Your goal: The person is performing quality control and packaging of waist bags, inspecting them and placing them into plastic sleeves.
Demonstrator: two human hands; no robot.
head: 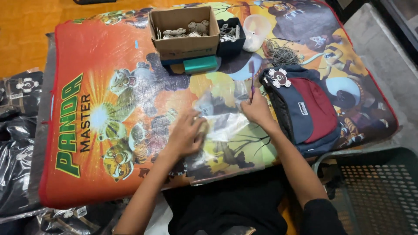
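A: What are the hands on?

B: The left hand (188, 132) lies palm down, fingers spread and flat, pressing on a clear plastic bag (224, 126) that lies on the cartoon-printed mat (100, 74). It grips nothing; it only weighs the bag down.

A: And the right hand?

B: The right hand (257, 109) rests on the far edge of the same bag, fingers closed around a thin purple stick-like tool (252, 78) that stands nearly upright from the fist. I cannot tell what kind of tool it is.

A: Where does the bag lie?

B: Near the middle of the mat, close to the person's edge, just left of a folded garment (305, 109) in navy and maroon. A round animal-face tag (279, 77) sits on the garment's top corner.

A: What lies farther off?

B: At the mat's far side, a cardboard box (185, 45) holding more of those tags, a green block (200, 64) in front of it, a dark box (231, 41) beside it, then a clear plastic cup (256, 31) and a tangle of strings (282, 54). Black bagged items (17, 130) are piled left of the mat, and a green plastic crate (374, 191) stands at the lower right.
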